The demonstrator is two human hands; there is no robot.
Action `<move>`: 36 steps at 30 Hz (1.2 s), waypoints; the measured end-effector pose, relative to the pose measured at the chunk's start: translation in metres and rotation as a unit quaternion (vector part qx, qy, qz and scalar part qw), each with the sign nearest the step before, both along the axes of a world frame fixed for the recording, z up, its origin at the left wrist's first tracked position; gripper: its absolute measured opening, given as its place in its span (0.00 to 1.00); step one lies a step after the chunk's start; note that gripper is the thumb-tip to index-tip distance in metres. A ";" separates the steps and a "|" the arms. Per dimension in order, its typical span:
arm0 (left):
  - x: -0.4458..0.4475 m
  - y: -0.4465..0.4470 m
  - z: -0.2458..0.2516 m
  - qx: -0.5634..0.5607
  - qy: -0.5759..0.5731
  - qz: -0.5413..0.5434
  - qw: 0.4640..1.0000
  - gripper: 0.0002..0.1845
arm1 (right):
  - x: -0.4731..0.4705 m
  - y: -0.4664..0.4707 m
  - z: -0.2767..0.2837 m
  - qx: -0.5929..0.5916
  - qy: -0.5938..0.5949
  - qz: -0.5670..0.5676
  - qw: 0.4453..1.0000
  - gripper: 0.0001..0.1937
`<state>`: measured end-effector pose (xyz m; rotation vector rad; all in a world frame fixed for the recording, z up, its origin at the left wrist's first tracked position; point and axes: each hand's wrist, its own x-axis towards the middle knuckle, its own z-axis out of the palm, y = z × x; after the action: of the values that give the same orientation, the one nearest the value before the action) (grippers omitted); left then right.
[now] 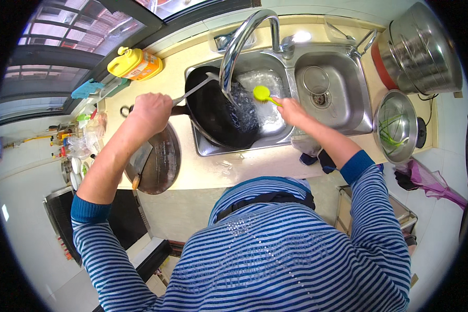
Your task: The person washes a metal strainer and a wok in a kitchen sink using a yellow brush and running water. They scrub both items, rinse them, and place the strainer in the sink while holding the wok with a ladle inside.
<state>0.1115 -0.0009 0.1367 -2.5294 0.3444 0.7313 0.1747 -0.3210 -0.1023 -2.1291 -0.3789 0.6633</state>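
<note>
My left hand (pixel 152 113) is closed around the handle of a metal spatula (pixel 193 89), whose head reaches over a black wok (pixel 206 113). The wok's dark handle (pixel 179 110) passes under the same hand; whether my fingers grip it too, I cannot tell. Tilted, the wok rests across the left sink basin (pixel 271 62), with water splashing at its right side. A chrome faucet (pixel 240 35) arches over it. In my right hand (pixel 291 110) is a lime-green scrub brush (pixel 262 93), held above the wet basin to the right of the wok, bristles downward.
A round dark lid or pan (pixel 165 167) with a cleaver (pixel 141 158) on it lies left on the counter (pixel 202 171). A yellow detergent jug (pixel 136 64) stands behind. At right are a strainer (pixel 316 80), stacked steel pots (pixel 421 50) and a bowl (pixel 407 113) of green stalks (pixel 392 130).
</note>
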 end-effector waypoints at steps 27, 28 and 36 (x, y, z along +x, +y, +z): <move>-0.110 0.046 -0.130 -0.197 -0.078 0.282 0.936 0.13 | -0.023 -0.003 -0.020 -0.126 -0.034 0.007 0.991 0.20; -0.119 0.045 -0.143 -0.224 -0.078 0.289 0.927 0.13 | -0.020 0.003 -0.028 -0.133 -0.054 0.043 0.989 0.16; -0.152 0.025 -0.194 -0.274 -0.075 0.380 0.880 0.18 | -0.019 0.073 -0.078 -0.273 -0.012 0.099 0.957 0.12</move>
<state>-0.0404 0.0241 -0.0570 -3.2605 -0.6365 0.7675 0.1559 -0.2476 -0.1806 -2.6460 -0.4658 0.9405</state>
